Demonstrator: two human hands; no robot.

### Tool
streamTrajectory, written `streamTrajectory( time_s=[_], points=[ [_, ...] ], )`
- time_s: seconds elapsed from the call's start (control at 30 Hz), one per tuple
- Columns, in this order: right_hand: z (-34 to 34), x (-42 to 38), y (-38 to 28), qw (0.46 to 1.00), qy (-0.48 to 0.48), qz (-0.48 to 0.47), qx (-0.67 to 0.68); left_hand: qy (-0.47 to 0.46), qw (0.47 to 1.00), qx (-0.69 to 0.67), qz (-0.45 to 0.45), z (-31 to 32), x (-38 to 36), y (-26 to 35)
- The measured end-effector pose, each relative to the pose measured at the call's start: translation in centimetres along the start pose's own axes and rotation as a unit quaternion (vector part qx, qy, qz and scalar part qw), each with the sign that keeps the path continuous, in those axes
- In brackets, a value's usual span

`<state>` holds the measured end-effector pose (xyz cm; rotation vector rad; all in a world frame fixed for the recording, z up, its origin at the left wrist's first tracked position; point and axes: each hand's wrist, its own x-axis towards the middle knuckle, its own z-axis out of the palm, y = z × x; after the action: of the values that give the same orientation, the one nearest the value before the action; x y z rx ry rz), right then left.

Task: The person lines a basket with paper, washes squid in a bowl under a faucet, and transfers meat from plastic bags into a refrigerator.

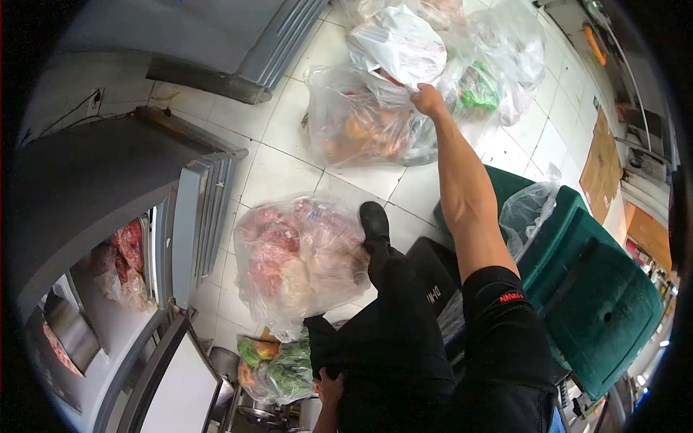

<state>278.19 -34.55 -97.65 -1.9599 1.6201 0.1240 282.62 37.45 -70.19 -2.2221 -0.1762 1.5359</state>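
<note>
My right hand (427,99) is closed on the edge of a white plastic bag (408,45) on the floor, at the end of my outstretched arm. Something orange-red shows at the bag's opening. Around it lie a clear plastic bag (354,130) with orange-brown contents and another with a green bundle (478,85) inside. My left hand (330,387) rests on my leg with its fingers apart, holding nothing. Near it lies a clear bag of leafy vegetables (278,366). A large clear bag of pink and red raw meat (299,252) sits on the tiles beside my shoe.
To the left stands an open fridge (191,231), with bagged red meat (130,256) and a metal pan (72,328) inside. A green plastic bin (592,289) is at my right, with a black crate (432,278) beside it. Flattened cardboard (601,169) lies on the right.
</note>
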Motion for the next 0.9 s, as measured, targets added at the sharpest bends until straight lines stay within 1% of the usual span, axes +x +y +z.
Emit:
streamTrajectory(
  time_s=[0.03, 0.07, 0.1, 0.23, 0.3, 0.33, 0.4, 0.5, 0.63, 0.7, 0.73, 0.8, 0.83, 0.87, 0.9],
  points=[
    [0.1, 0.1, 0.3, 1.000, 0.000, 0.000, 0.000, 0.000, 1.000, 0.000, 0.000, -0.1, 0.1, 0.0],
    [0.4, 0.1, 0.5, 1.000, -0.023, -0.011, -0.016, -0.005, 1.000, 0.002, 0.000, -0.1, 0.0, -0.1],
    [0.3, -0.4, 0.1, 0.998, -0.047, -0.023, -0.030, -0.010, 1.000, 0.003, 0.000, -0.2, -0.2, -0.1],
    [-0.2, -2.4, -1.4, 0.993, -0.081, -0.048, -0.070, -0.015, 1.000, -0.001, -0.001, -0.3, 0.0, -0.8],
    [0.0, -3.0, -1.8, 0.993, -0.016, -0.077, -0.086, -0.010, 1.000, 0.004, 0.007, -0.2, 0.1, -0.8],
    [0.2, -3.1, -1.9, 0.993, -0.018, -0.078, -0.087, -0.011, 1.000, 0.003, 0.005, -0.2, -0.1, -0.8],
    [0.8, -3.0, -2.0, 0.994, 0.022, -0.076, -0.074, -0.003, 1.000, -0.003, 0.007, -0.1, -0.6, -0.8],
    [0.7, -2.0, -2.4, 0.997, -0.014, -0.066, -0.047, 0.005, 1.000, -0.007, 0.016, 0.4, 0.0, -1.5],
    [-0.7, -2.6, -3.7, 0.997, 0.004, -0.058, -0.043, 0.000, 1.000, -0.009, 0.012, 0.3, -0.2, -1.1],
    [-0.8, -2.7, -3.8, 0.990, 0.107, -0.092, 0.015, 0.018, 0.999, -0.009, 0.025, 0.4, -0.2, -1.3],
    [-0.5, -3.0, -3.6, 0.990, 0.105, -0.092, 0.014, 0.017, 1.000, -0.010, 0.023, 0.4, -0.2, -1.4],
    [0.6, -4.5, -3.1, 0.948, 0.271, -0.140, 0.090, 0.012, 1.000, -0.002, 0.015, 0.4, 0.0, -1.5],
    [1.7, -5.9, -3.3, 0.951, 0.265, -0.082, 0.135, -0.006, 0.999, -0.024, 0.038, 0.0, 0.1, -1.6],
    [3.1, -7.8, -3.6, 0.955, 0.247, -0.084, 0.141, -0.024, 0.997, -0.047, 0.052, -0.3, 0.1, -2.2],
    [4.9, -10.9, -4.0, 0.980, 0.120, -0.129, 0.088, -0.016, 0.996, -0.045, 0.080, 0.9, 1.7, -3.7]
  ],
)
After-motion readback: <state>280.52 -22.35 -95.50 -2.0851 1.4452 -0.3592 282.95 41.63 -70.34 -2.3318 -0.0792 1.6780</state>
